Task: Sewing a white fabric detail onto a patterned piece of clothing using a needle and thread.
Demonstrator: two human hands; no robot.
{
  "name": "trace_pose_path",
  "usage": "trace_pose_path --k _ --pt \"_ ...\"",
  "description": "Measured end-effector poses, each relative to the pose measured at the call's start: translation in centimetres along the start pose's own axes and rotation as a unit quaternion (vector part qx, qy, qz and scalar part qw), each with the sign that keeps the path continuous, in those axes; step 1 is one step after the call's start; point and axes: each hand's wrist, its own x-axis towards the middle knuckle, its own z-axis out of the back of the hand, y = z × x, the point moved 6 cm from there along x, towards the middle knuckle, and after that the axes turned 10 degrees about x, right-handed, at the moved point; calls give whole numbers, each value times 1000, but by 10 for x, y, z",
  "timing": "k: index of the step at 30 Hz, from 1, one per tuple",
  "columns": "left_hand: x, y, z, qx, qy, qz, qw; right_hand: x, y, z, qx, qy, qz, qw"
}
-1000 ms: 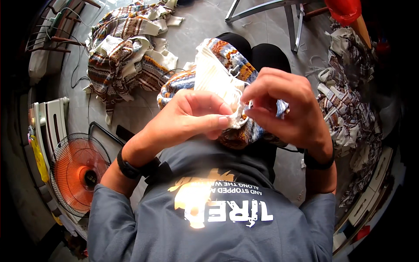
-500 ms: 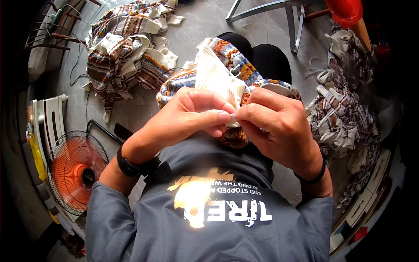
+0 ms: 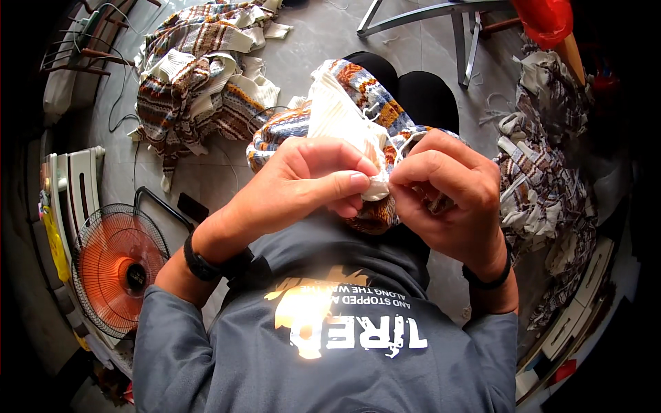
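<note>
- Head view: a patterned knitted garment point(image 3: 282, 131), banded in blue, orange, brown and white, is carried on the black-clad lap point(image 3: 427, 100), spread past its left edge.
- A white ribbed band point(image 3: 334, 113) of the garment is turned uppermost and is partly covered by the hands.
- By the left hand point(image 3: 303, 177), the white knitted edge point(image 3: 376, 191) of the garment is gripped between thumb and forefinger.
- The right hand point(image 3: 449, 184) is held just beside it, fingers bent and fingertips brought to the other end of that edge; whether anything is pinched there cannot be told.
- A loose white thread point(image 3: 394, 146) is seen between the ribbed band and the right hand.
- Dark wristbands point(image 3: 487, 277) are worn on both wrists, and a dark grey printed shirt point(image 3: 330, 385) is worn on the body.
- On the grey floor point(image 3: 303, 34), toward its far left corner, a heap of patterned knitwear point(image 3: 186, 103) with white ribbed parts is piled.
- Along the floor's right edge, a second heap of brown, grey and white knits point(image 3: 533, 186) is strewn.
- Near the floor's left edge, an orange fan point(image 3: 113, 268) is placed, caged in black wire.
- At the far edge, a metal frame point(image 3: 447, 9) is stood, with a red bag point(image 3: 544, 22) beside it.
</note>
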Motion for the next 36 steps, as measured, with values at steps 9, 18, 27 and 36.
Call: trace_pose_path --k 9,18,27,36 --pt "0 -4 -2 5 -1 -32 999 3 -2 5 50 3 -45 998" --pt "1 -3 -3 8 17 -43 999 8 -1 7 58 -9 -2 998" --pt "0 -2 0 -4 12 -37 999 4 -64 -12 216 275 -309 884" --pt "1 -5 0 32 37 -47 998 27 -60 8 379 164 -255 874"
